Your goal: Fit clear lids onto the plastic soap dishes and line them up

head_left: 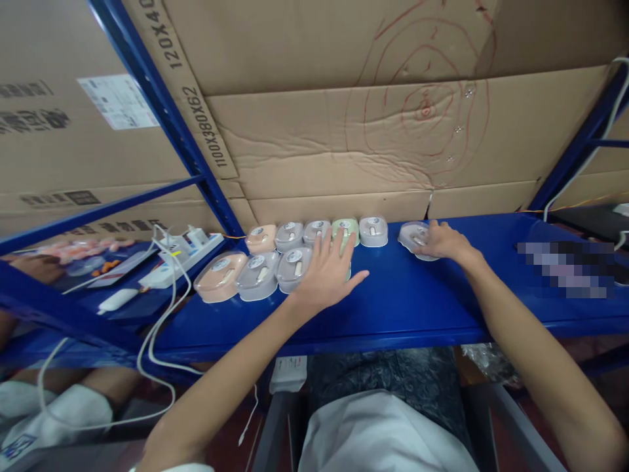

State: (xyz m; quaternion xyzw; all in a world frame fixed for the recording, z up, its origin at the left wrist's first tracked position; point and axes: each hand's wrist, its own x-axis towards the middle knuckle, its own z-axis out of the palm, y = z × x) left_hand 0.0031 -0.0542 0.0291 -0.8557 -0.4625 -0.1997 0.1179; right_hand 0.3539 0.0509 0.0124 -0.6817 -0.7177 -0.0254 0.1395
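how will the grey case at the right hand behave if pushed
The grey case looks stiff, given its moulded shape. Its low, wide form probably resists tipping, and the glossy blue shelf may let it slide.

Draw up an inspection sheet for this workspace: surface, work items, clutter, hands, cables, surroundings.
Surface: blue shelf, bare along its front middle.
Work items: clear-lidded boxes in two rows at left, including a peach box and a green box; a lone grey box sits apart to their right.
Clutter: pixelated item at right, identity cannot be told.
Hands: left hand spread over the rows, partly hiding them; right hand holding the lone grey box's right end.
Cables: white cables hang at left, near a power strip.
Surroundings: cardboard wall behind, marked with red rings; another person's hand far left.
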